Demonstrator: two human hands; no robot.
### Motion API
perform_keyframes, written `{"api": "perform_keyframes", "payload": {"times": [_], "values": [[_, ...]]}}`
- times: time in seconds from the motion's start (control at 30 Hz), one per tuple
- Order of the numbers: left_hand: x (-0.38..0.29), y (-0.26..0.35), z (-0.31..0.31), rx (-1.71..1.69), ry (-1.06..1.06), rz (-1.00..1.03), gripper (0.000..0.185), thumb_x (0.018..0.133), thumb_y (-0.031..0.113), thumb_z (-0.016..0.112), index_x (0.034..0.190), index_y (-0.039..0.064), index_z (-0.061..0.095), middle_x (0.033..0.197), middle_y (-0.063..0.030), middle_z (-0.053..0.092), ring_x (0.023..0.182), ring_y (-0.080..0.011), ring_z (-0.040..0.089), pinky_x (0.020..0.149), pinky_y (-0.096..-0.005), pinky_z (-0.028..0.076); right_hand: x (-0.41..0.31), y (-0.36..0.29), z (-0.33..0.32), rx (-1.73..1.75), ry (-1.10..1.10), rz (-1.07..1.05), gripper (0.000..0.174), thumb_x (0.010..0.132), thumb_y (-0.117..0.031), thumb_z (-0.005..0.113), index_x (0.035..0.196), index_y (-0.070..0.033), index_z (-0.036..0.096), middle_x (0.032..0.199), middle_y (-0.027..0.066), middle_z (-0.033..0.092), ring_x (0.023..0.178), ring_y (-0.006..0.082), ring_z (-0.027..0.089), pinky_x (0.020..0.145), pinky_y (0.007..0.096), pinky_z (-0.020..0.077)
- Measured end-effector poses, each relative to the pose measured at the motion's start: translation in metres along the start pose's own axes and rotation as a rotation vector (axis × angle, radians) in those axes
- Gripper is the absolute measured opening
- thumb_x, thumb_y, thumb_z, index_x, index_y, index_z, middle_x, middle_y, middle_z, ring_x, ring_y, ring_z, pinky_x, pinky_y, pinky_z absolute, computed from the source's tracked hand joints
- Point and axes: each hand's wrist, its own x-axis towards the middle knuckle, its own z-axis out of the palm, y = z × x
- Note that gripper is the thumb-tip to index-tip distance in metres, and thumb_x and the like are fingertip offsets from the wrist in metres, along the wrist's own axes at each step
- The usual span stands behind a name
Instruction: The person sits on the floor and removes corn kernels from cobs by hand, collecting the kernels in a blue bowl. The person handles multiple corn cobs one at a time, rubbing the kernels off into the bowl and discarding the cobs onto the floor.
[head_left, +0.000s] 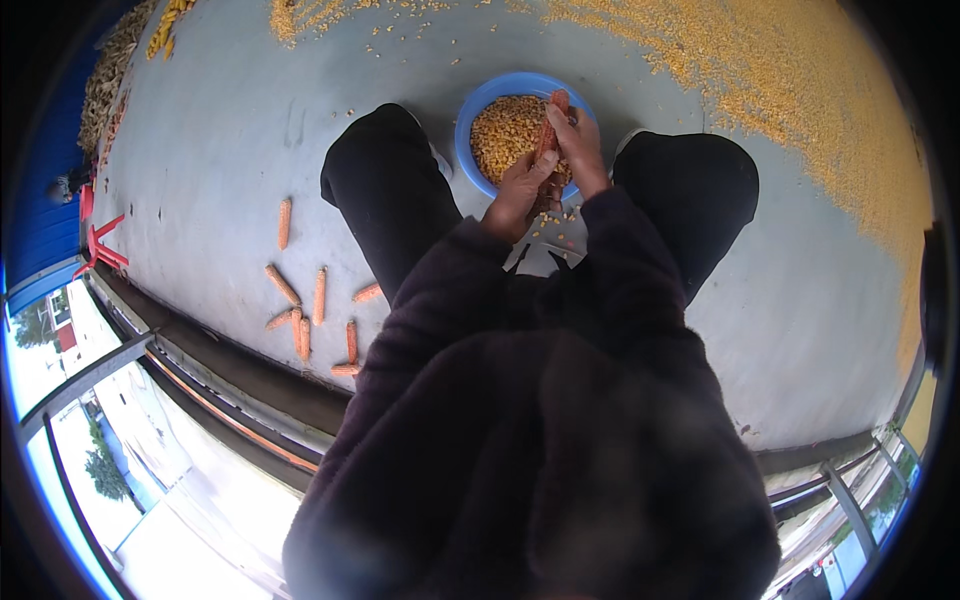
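Over a blue plastic basin (469, 154) I hold a reddish corn cob (548, 139) with both hands. My left hand (516, 193) is around its lower end, thumb pointing up along it. On the upper part, my right hand (583, 146) presses its thumb against the cob's side. No yellow kernels can be made out on the visible side of the cob. Loose yellow corn kernels (499, 131) fill much of the basin beneath. What lies under my left fingers is partly hidden.
Bare corn cobs (319, 296) lie scattered on the grey floor (225, 165) to my left. A wide layer of kernels (780, 67) spreads at the right and far side. Yellow ears (166, 30), a husk pile (112, 75) and a red plastic stool (101, 244) stand far left.
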Motion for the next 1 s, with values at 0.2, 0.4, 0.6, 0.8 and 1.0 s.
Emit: {"api": "perform_keyframes", "payload": {"times": [0.2,0.4,0.6,0.8,1.0], "values": [[-0.007,-0.008,-0.011,0.277,0.027,0.246,0.030,0.102,0.028,0.044,0.116,0.003,0.053,0.082,-0.0040,0.059,0.064,-0.0104,0.055,0.052,-0.0257,0.043,0.000,0.000,-0.001,0.022,0.154,-0.049,0.039,0.090,-0.033,0.067,0.103,0.003,0.058,0.089,0.0081,0.063,0.076,0.0129,0.059,0.068,0.0295,0.0481],[-0.001,-0.015,-0.012,0.229,0.137,0.161,0.031,0.101,0.025,0.038,0.108,0.002,0.058,0.083,-0.0066,0.060,0.061,-0.0100,0.051,0.051,-0.0241,0.038,-0.002,-0.004,-0.013,0.054,0.100,0.050,0.037,0.091,-0.039,0.064,0.094,-0.002,0.057,0.077,0.0029,0.058,0.062,0.0097,0.054,0.052,0.0261,0.0451],[-0.002,-0.017,-0.015,0.135,0.210,0.173,0.037,0.098,0.023,0.035,0.114,-0.003,0.057,0.086,-0.0095,0.063,0.064,-0.0131,0.058,0.053,-0.0254,0.042,-0.002,0.001,-0.004,0.125,0.047,0.073,0.037,0.092,-0.039,0.063,0.097,-0.003,0.056,0.080,0.0034,0.057,0.065,0.0098,0.055,0.055,0.0263,0.0459],[0.004,-0.027,-0.011,0.175,0.245,0.334,0.045,0.097,0.019,0.037,0.135,-0.005,0.043,0.087,-0.0116,0.064,0.062,-0.0136,0.060,0.051,-0.0255,0.045,-0.003,0.003,-0.004,0.208,-0.018,0.109,0.048,0.095,-0.047,0.057,0.110,-0.002,0.052,0.094,0.0083,0.057,0.082,0.0185,0.058,0.072,0.0333,0.0501],[0.024,-0.047,-0.001,0.526,0.479,0.676,0.024,0.097,0.020,0.045,0.096,-0.001,0.056,0.086,-0.0266,0.061,0.084,-0.0442,0.060,0.075,-0.0502,0.047,-0.012,-0.010,-0.001,0.163,-0.019,0.207,0.062,0.096,-0.055,0.048,0.120,0.002,0.048,0.105,0.0120,0.053,0.095,0.0230,0.056,0.086,0.0391,0.0488]]}}
